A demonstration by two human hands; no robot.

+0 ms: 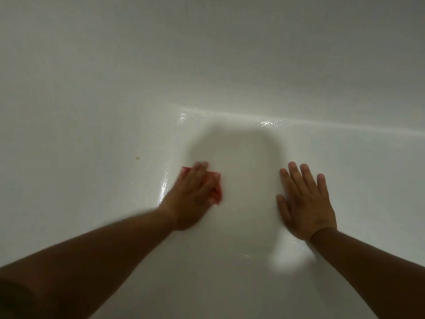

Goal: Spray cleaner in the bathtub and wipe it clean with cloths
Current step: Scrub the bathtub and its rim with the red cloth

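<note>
The white bathtub (115, 93) fills the whole view; its floor is wet and shiny. My left hand (193, 194) presses flat on a red cloth (217, 185) against the tub floor, and only the cloth's edges show around my fingers. The hand is blurred. My right hand (303, 201) lies flat on the tub floor to the right, fingers spread and straight, holding nothing. No spray bottle is in view.
A small yellowish speck (137, 157) sits on the tub floor to the left of the cloth, and another speck (207, 113) lies on the curve where floor meets the far wall. A dark shadow falls between my hands.
</note>
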